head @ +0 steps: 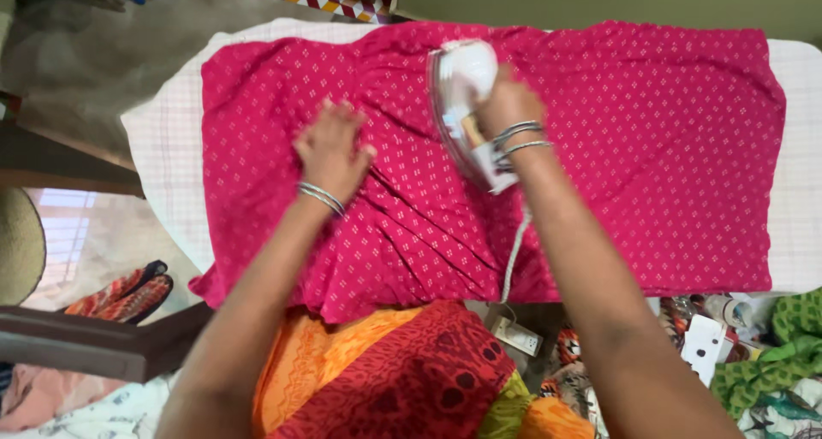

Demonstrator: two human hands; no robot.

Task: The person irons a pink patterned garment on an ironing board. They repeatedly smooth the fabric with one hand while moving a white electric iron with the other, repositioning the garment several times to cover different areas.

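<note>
Under both hands, a padded table [163, 139] carries pink dotted cloth [651, 148]. Left hand [332, 152] presses flat, fingers spread; right hand [507, 105] grips a white iron [462, 92] just beside it. Drifting leftward, the iron could burn those fingers.

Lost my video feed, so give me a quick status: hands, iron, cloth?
Right hand grips white electric iron. Left hand flat on pink dotted cloth. Iron's white cord trails across cloth.

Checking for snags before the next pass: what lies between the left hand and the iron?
Only gathered, pleated pink dotted fabric lies between the left hand and the white iron, seen in the head view.
</note>
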